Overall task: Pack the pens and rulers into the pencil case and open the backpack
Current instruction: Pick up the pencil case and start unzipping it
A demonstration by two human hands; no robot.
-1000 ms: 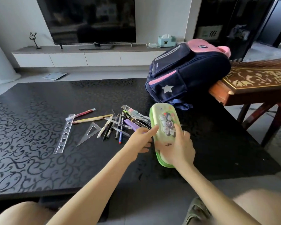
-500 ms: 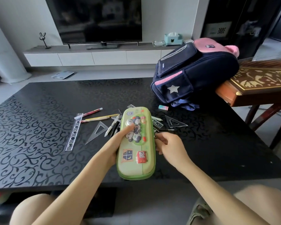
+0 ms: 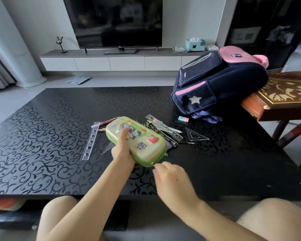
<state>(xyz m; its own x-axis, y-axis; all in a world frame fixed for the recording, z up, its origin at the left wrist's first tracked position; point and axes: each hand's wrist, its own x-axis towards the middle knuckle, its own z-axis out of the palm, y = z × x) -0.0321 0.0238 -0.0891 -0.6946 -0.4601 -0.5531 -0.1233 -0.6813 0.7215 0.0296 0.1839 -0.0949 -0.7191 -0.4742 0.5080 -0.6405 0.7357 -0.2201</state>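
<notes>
At the centre of the table (image 3: pixel 42 136) the green pencil case (image 3: pixel 139 143) lies closed, with pens (image 3: pixel 109 121) and rulers (image 3: pixel 90 141) scattered from its 9 round to its 3 o'clock. Our left hand (image 3: pixel 122 152) grips the near-left edge, thumb on the lid. Our right hand (image 3: pixel 170 176), fingers curled, seems to pinch the zip pull (image 3: pixel 153 164) at the case's 5 o'clock corner. We should brace firmly and draw along the seam, never upward. The backpack (image 3: pixel 215 80) sits at 1 o'clock.
</notes>
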